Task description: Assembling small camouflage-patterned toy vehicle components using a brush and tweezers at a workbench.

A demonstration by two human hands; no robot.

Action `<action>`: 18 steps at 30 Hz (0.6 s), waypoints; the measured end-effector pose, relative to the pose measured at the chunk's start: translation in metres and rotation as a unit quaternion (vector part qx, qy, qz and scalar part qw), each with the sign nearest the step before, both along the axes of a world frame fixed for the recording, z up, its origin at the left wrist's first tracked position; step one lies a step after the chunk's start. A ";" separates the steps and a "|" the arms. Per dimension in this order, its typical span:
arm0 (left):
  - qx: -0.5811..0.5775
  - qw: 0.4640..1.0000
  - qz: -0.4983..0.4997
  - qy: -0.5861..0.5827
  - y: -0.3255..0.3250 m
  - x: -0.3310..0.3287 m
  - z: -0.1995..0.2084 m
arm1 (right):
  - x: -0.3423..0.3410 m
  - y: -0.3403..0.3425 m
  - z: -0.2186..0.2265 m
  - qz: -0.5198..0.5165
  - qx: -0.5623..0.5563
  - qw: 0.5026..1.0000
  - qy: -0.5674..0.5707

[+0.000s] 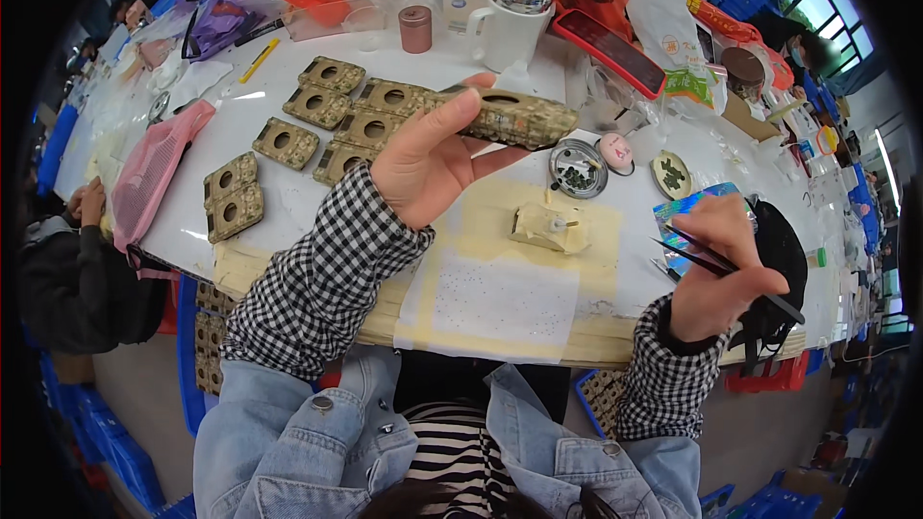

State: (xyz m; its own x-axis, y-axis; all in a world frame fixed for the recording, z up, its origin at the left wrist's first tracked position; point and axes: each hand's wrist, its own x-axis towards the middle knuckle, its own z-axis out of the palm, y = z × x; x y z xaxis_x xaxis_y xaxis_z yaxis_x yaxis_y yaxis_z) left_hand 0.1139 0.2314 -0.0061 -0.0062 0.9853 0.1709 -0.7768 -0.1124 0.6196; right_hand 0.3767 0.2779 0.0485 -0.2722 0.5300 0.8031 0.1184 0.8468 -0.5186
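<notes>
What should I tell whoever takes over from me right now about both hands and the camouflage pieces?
Left hand: raised over the table, fingers closed on a long camouflage-painted piece with a round hole on top.
Right hand: at the table's right edge, holding black tweezers, tips pointing left.
On the table: a batch of similar camouflage pieces lying left of the held one; a small beige part on the yellowish work mat; a round tin of small dark bits behind it.
Done: cannot tell from this view.
Left: the held piece is not yet set down; the tweezers hold nothing I can see.
</notes>
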 end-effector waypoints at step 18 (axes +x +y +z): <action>-0.190 0.982 0.013 -0.011 -0.011 0.005 -0.017 | -0.018 0.004 -0.055 -0.010 -0.090 0.974 -0.209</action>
